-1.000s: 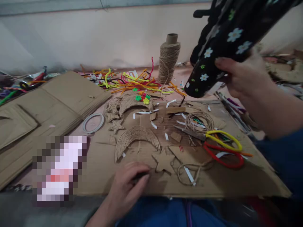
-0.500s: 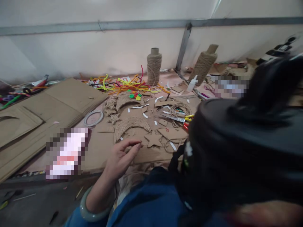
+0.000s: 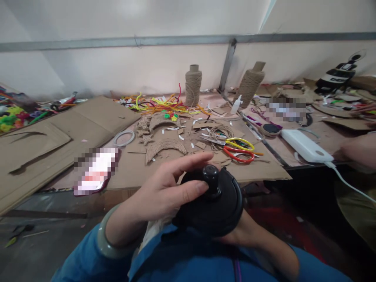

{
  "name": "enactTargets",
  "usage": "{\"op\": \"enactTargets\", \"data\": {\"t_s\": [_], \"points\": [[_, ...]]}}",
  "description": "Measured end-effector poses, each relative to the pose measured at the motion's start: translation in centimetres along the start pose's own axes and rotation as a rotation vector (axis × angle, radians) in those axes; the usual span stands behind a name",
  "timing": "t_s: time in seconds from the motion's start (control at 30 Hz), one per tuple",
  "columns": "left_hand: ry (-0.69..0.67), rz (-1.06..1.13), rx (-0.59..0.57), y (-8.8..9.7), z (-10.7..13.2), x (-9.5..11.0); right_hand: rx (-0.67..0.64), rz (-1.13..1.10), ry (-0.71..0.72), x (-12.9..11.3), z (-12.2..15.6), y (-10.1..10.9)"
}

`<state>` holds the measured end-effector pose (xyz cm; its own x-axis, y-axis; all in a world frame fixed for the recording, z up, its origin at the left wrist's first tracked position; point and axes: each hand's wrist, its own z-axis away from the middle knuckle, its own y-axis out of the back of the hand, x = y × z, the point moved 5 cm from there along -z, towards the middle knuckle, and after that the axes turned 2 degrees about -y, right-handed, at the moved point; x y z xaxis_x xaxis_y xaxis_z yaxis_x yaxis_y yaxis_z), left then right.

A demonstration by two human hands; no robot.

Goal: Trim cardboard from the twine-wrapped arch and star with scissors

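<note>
A black bottle [image 3: 216,207] rests in my lap, its round lid with a small knob facing up. My left hand [image 3: 164,192] lies on the lid, its fingers touching the knob. My right hand [image 3: 239,237] holds the bottle from below and the right, mostly hidden behind it. On the table ahead lie twine-wrapped cardboard crescents [image 3: 164,147], cardboard stars, a coil of twine and scissors [image 3: 239,150] with yellow and red handles.
Two twine spools [image 3: 193,85] stand at the back by a heap of coloured pipe cleaners [image 3: 164,105]. Cardboard sheets [image 3: 53,133] lie at left, a white power bank [image 3: 305,145] with cable at right. Another person's hand [image 3: 360,150] shows at the right edge.
The bottle has come down from high at my right into my lap. My left hand left the cardboard on the table and now sits on the bottle's lid. The view pulled back.
</note>
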<state>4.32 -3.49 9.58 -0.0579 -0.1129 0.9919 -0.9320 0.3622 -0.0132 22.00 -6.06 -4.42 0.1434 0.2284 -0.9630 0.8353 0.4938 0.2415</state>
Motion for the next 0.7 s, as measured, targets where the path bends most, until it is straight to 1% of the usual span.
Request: {"op": "enactTargets", "data": {"t_s": [0.13, 0.23, 0.37, 0.5, 0.6, 0.7], "points": [[-0.023, -0.052, 0.017, -0.3, -0.6, 0.0, -0.003, 0.015, -0.017, 1.5, 0.5, 0.0], [-0.039, -0.012, 0.03, -0.4, -1.0, -0.2, 0.026, 0.029, -0.061, 2.4, 0.9, 0.1], [-0.124, 0.032, 0.184, -0.2, -0.8, 0.3, 0.058, 0.033, -0.096, 2.8, 1.3, 0.1], [-0.155, 0.073, 0.268, -0.3, -0.6, 0.7, 0.077, 0.023, -0.116, 3.0, 1.3, 0.4], [-0.229, 0.215, 0.379, 0.8, -0.8, 0.3, 0.089, 0.013, -0.112, 3.2, 1.4, 0.7], [-0.281, 0.327, 0.571, 3.3, -1.0, -1.3, 0.09, 0.003, -0.101, 2.8, 1.9, 0.9]]}}
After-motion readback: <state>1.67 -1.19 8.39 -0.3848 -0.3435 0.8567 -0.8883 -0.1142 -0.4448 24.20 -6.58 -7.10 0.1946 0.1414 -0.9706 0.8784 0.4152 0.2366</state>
